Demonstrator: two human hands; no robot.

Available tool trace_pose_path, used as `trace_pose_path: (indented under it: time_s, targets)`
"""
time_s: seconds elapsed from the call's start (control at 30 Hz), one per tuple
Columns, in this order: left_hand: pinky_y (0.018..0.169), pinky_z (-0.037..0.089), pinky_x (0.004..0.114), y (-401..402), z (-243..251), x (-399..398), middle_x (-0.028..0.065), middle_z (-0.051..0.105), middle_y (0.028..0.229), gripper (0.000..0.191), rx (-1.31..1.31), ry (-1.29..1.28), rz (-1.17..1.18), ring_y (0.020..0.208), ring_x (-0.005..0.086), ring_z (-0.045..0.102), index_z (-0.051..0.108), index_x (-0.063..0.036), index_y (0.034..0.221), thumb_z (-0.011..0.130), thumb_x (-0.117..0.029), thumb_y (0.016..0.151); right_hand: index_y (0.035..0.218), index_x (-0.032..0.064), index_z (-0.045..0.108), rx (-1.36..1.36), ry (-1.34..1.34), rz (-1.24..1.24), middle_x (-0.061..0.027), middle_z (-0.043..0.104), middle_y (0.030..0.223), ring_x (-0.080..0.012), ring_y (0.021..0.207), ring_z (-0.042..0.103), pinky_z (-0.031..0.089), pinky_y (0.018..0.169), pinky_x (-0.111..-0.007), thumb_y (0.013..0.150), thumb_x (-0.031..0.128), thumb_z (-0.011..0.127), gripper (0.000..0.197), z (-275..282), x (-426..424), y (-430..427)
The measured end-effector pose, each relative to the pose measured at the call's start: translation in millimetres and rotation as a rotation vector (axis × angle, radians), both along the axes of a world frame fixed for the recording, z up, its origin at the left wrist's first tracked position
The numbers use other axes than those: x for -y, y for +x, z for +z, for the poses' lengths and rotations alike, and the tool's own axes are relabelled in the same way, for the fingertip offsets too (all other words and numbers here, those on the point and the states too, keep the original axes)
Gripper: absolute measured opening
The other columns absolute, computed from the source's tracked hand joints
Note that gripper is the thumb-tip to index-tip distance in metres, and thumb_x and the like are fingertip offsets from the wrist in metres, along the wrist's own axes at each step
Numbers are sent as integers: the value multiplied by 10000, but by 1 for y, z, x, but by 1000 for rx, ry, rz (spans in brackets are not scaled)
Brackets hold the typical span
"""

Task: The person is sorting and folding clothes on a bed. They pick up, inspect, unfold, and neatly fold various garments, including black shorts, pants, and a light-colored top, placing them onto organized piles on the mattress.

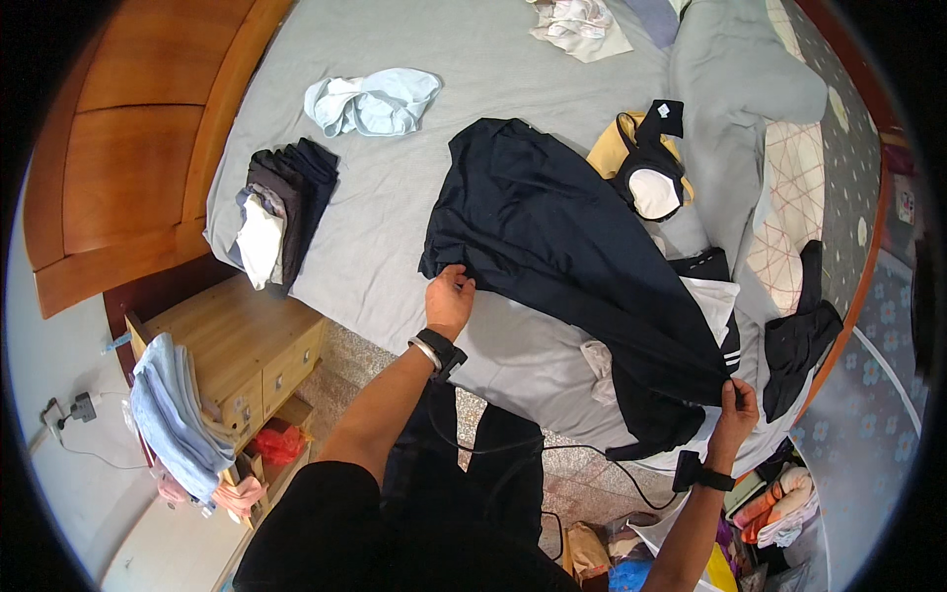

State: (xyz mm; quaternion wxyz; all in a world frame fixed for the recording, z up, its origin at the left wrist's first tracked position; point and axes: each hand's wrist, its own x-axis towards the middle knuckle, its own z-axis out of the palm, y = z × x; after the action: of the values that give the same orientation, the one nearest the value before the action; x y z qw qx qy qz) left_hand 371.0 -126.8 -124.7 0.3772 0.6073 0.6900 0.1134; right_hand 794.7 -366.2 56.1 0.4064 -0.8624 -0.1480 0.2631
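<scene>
A long dark navy garment (533,200), which looks like a pair of trousers, lies stretched across the bed. My left hand (450,300) pinches its near edge at the wider end. At the narrow end, on the right, my right hand (736,411) grips a corner between thumb and fingers. Another black garment (655,418) lies partly beneath that end. Beyond the navy cloth are a black bra with a pale cup (655,189) and a yellow piece of clothing (610,148). White cloth (706,300) shows from under its right side.
Folded dark clothes (296,192) are stacked at the bed's left, near a light blue bundle (373,102). A wooden cabinet (229,318) carries draped blue cloth (170,414). A black cable (584,446) hangs before me. Bags (588,551) crowd the floor at lower right.
</scene>
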Motion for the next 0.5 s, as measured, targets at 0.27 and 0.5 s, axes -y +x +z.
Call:
trace_pose_path:
  time_s: [0.27,0.5]
  targets:
    - [537,476,283,28,7,-27,49,637,685,225,408,-559,495,602,141,590,674,6,828,793,-184,844,968,8,673,15,14,11,26,627,850,-53,754,540,433,694,-196,923,77,697,86,-2,-3,2]
    - [490,425,282,16,15,-31,30,603,633,196,416,-551,65,538,111,531,627,-20,718,760,-104,836,978,10,676,-5,12,-17,24,634,872,-59,788,552,443,723,-198,922,79,698,91,-6,4,6]
